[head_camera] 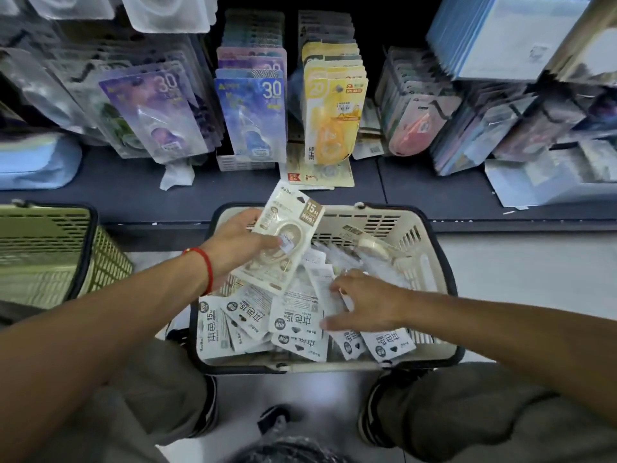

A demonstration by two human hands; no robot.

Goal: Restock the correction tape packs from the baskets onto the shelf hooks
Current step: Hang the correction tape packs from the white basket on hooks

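The left hand (238, 243) pinched a beige correction tape pack (283, 240) above the white basket (430, 262); the right hand (364, 304) lay spread, fingers on the loose packs (297, 324) inside.

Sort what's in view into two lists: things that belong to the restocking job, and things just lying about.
Job:
- cream pack, held by left hand
- white packs, under right hand
- cream basket
- green basket
- hung packs

Lying about:
- loose yellow packs on the shelf
- blue pouch
- crumpled wrapper
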